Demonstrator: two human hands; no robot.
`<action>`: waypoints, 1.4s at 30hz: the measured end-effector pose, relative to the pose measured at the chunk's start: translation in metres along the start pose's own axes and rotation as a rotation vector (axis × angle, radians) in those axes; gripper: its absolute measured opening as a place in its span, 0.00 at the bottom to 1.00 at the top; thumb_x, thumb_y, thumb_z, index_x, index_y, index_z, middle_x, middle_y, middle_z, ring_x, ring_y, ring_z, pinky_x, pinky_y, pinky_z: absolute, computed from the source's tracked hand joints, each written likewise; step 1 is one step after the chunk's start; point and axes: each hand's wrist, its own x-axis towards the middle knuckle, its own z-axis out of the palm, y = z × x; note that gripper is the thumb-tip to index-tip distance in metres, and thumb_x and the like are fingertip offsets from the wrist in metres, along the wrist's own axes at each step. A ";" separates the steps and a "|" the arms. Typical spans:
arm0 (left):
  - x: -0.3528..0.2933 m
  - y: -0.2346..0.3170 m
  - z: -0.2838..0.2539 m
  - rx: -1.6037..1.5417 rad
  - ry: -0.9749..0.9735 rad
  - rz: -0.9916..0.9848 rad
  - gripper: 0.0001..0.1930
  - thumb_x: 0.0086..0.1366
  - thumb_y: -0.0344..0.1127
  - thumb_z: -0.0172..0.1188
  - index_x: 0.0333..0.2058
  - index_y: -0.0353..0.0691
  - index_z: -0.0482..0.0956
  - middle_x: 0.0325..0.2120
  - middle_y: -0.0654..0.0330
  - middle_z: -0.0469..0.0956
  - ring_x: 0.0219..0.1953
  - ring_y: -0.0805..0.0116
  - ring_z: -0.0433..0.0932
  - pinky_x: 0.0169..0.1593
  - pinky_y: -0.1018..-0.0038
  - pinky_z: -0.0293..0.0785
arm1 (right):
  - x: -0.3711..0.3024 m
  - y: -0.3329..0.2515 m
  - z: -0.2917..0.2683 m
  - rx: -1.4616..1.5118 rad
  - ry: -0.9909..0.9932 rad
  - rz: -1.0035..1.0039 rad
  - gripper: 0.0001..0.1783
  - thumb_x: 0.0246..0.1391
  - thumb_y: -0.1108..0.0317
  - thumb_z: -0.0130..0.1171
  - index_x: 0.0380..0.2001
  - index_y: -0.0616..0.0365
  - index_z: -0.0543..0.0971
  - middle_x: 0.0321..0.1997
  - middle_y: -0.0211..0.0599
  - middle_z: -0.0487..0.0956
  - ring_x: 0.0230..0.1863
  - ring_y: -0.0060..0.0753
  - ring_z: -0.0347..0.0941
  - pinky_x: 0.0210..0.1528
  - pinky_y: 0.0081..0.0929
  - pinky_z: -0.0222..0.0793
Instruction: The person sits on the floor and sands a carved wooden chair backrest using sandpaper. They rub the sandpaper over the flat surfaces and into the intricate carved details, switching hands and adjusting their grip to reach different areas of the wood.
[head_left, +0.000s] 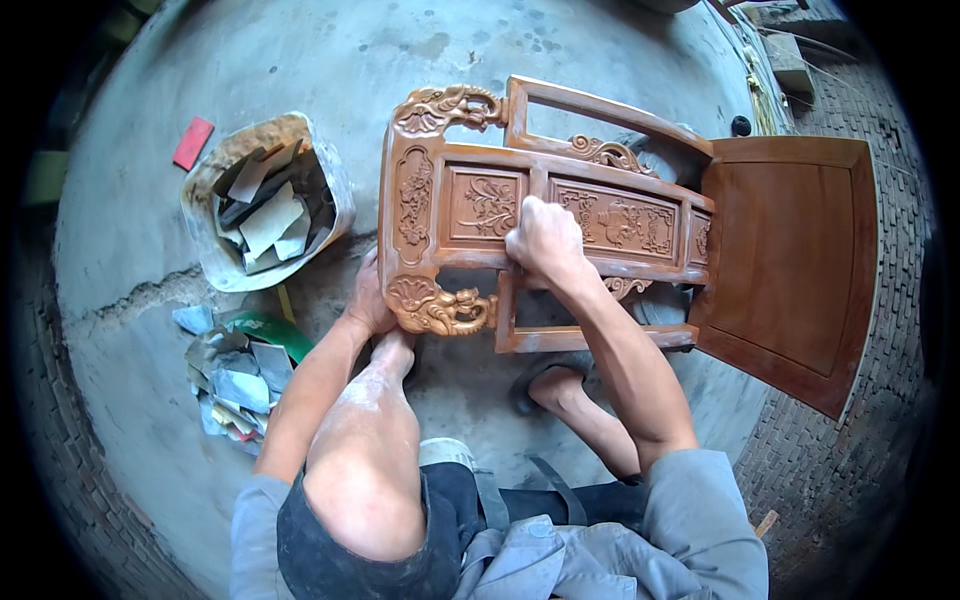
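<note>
Clearly, a pale, stained tub (203, 240) stands on the floor (125, 250) at the left, loaded with scraps (272, 220), grey, white and brown, some leaning up against its wall. More loose sheets (240, 385) lie heaped just below it, beside a green curved thing (272, 333). The wooden chair (620, 215) lies tipped over in front of the person, its carved back facing up under the right hand (545, 240) and its seat (785, 270) standing off to the right. The right fingers are curled into a fist against the lower edge of the back; whether they hold anything is hidden. The left hand (370, 298) is at the chair's carved lower-left corner (437, 305), its fingers mostly out of sight, so their grip cannot be told.
</note>
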 end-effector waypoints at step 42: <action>0.001 0.002 -0.001 -0.018 -0.076 -0.015 0.28 0.62 0.44 0.65 0.61 0.48 0.79 0.63 0.54 0.78 0.70 0.52 0.70 0.74 0.53 0.60 | -0.016 0.051 -0.024 0.017 0.075 -0.767 0.04 0.58 0.69 0.64 0.36 0.54 0.83 0.36 0.41 0.82 0.42 0.51 0.81 0.46 0.45 0.80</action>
